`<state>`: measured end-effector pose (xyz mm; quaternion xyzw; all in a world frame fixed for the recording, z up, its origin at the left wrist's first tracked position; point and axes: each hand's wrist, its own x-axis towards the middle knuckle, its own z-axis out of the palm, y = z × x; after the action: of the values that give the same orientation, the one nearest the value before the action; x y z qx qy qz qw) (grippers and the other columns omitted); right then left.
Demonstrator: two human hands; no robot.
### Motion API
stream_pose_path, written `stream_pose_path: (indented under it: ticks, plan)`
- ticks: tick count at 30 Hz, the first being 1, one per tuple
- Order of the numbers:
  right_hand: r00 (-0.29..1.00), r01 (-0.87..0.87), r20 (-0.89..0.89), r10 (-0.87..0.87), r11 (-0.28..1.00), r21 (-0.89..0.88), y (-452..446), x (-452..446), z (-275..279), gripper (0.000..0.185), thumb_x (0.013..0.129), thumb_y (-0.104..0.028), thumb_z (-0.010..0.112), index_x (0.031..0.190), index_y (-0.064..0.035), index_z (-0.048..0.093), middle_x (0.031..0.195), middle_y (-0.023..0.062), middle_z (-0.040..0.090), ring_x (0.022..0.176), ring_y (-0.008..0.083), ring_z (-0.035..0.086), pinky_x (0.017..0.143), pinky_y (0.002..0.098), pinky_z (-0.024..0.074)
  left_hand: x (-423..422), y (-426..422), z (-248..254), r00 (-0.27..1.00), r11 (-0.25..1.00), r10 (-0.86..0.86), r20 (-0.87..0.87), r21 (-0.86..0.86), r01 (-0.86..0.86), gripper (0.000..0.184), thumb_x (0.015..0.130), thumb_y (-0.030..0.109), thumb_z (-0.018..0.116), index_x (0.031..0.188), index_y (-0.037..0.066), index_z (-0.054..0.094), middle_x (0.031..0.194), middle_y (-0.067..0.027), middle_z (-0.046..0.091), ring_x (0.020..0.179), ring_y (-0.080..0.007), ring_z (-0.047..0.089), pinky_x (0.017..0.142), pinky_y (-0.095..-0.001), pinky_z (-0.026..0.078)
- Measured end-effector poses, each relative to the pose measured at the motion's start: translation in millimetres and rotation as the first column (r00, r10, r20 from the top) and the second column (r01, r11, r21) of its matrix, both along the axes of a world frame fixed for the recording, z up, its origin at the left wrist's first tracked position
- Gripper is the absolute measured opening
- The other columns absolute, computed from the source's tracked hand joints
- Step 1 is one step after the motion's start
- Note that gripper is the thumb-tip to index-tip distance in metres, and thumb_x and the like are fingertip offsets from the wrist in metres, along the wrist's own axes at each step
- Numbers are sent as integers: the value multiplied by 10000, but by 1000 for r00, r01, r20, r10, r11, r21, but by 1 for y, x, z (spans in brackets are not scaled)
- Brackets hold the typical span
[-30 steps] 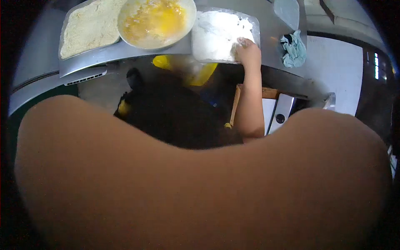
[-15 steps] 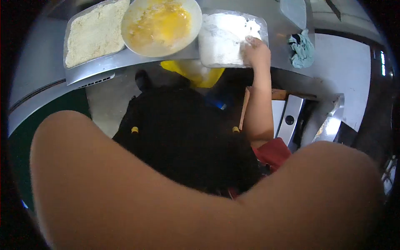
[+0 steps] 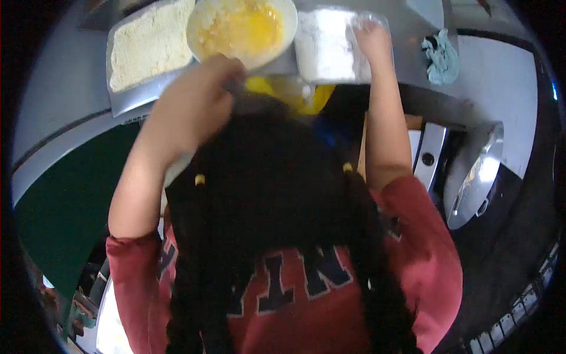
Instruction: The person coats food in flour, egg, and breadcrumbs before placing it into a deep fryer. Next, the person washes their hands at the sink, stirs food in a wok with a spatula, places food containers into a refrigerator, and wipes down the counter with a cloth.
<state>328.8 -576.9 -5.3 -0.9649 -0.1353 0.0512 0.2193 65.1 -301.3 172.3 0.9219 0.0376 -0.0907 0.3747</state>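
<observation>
My right hand [image 3: 374, 42] reaches into the far right part of a clear tray of white powder [image 3: 327, 47]. Its fingers look curled at the powder; what is under them is hidden. My left hand [image 3: 203, 97] hangs in front of the near rim of a white bowl [image 3: 239, 32]. Yellow, egg-like liquid lies in that bowl. Motion smears this hand's fingers, and I see nothing clearly held. To the left of the bowl stands a tray of pale crumbs [image 3: 150, 44].
A crumpled light green cloth [image 3: 441, 59] lies on the metal counter at right, beside a white board [image 3: 501, 88]. Below the counter edge show a yellow bag [image 3: 318, 97] and, at right, a metal pan [image 3: 477, 177].
The arm that filled the lower view is gone, and my left hand is now visible near the bowl. My right hand has shifted farther into the powder. The whole view has tilted slightly.
</observation>
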Motion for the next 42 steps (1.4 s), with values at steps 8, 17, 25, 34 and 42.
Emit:
stream_pose_path:
  ticks: [8, 17, 25, 34, 42]
  plan:
    - [988, -154, 0, 155, 988, -21, 40, 15, -11, 445, 709, -236, 757, 1102, -43, 676, 1044, 203, 674, 958, 336, 652, 862, 367, 500, -46, 45, -26, 907, 906, 407, -105, -77, -415, 251, 822, -21, 509, 1058, 32, 571, 966, -42, 592, 827, -129, 517, 746, -257, 432]
    - [935, -354, -70, 348, 899, -256, 48, -33, 41, 349, 743, -173, 694, 1085, -106, 699, 1043, 149, 681, 948, 302, 656, 867, 375, 507, -91, 83, -65, 759, 760, 649, 42, -64, -647, 191, 859, 15, 541, 1041, 49, 590, 868, -19, 579, 703, -112, 506, 650, -257, 426]
    - [929, -315, 119, 352, 916, -248, 71, -58, 36, 358, 714, -244, 714, 1016, -58, 672, 1022, 187, 616, 1000, 325, 595, 855, 419, 500, -98, 82, -64, 746, 751, 658, 105, -14, -661, 181, 848, 21, 547, 1024, 5, 586, 1013, -125, 600, 792, -217, 600, 718, -322, 474]
    - [829, 472, -551, -93, 644, 602, 12, -33, 54, 360, 897, -196, 555, 1225, -48, 558, 1082, 143, 616, 973, 263, 636, 742, 361, 527, -109, 95, -73, 754, 769, 621, 213, 21, -639, 177, 839, 7, 549, 1012, 11, 586, 1018, -133, 573, 817, -232, 600, 727, -334, 474]
    - [700, 660, -709, 81, 304, 687, -21, -15, 1, 287, 929, -227, 524, 1147, -40, 538, 1030, 91, 621, 891, 196, 610, 685, 363, 497, -101, 104, -82, 765, 788, 596, 247, 8, -616, 183, 840, 5, 549, 1020, 12, 581, 1055, -144, 557, 832, -239, 595, 733, -335, 472]
